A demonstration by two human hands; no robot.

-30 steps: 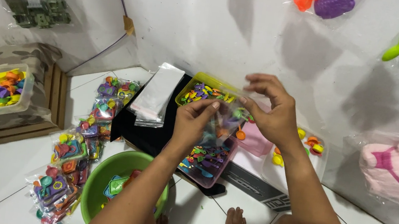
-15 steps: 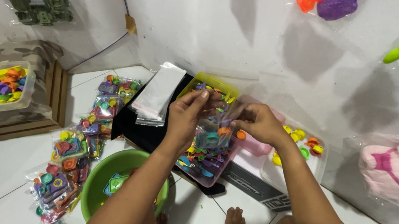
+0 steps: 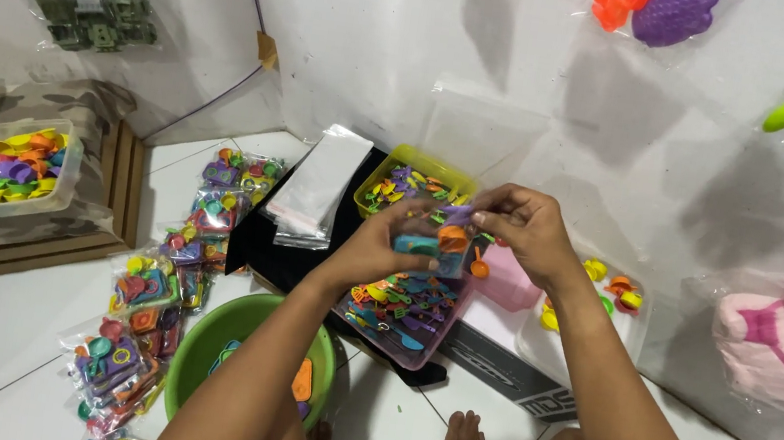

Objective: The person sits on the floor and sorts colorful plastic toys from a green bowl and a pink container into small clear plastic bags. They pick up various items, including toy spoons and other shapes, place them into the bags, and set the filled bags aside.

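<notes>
Head view: I see my left hand (image 3: 386, 250) and right hand (image 3: 524, 225) meet over the pink tray (image 3: 405, 315), fingers closed together on a small clutch of toys (image 3: 438, 239). A green bowl (image 3: 224, 344) sits nearer, packed bags (image 3: 142, 318) to its left.

Under your fingers (image 3: 431, 230) lies the white tiled floor (image 3: 13, 342); on it, below them, a green bowl (image 3: 216, 333), to their left packed toy bags (image 3: 147, 319), just beneath a pink tray (image 3: 402, 337).
</notes>
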